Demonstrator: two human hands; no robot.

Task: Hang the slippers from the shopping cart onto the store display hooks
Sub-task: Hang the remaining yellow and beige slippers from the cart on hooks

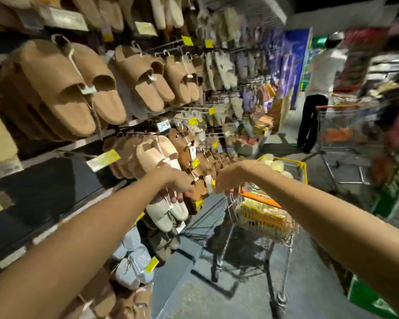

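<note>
My left hand [179, 181] reaches to the display and grips a pair of cream slippers [166, 211] that hangs below its fingers. My right hand [226, 181] is just to the right, fingers curled near a brown slipper [199, 188] at a hook; what it holds cannot be made out. The shopping cart [260, 217] stands right behind my hands, with pale fluffy slippers [274, 164] at its far end. Tan slippers [62, 88] fill the upper hooks on the left.
Rows of slippers hang along the rack [194, 93] on the left with yellow price tags. Grey slippers [134, 261] hang low. A person in a white top [318, 88] stands with another cart [346, 139] down the aisle. Shelves line the right.
</note>
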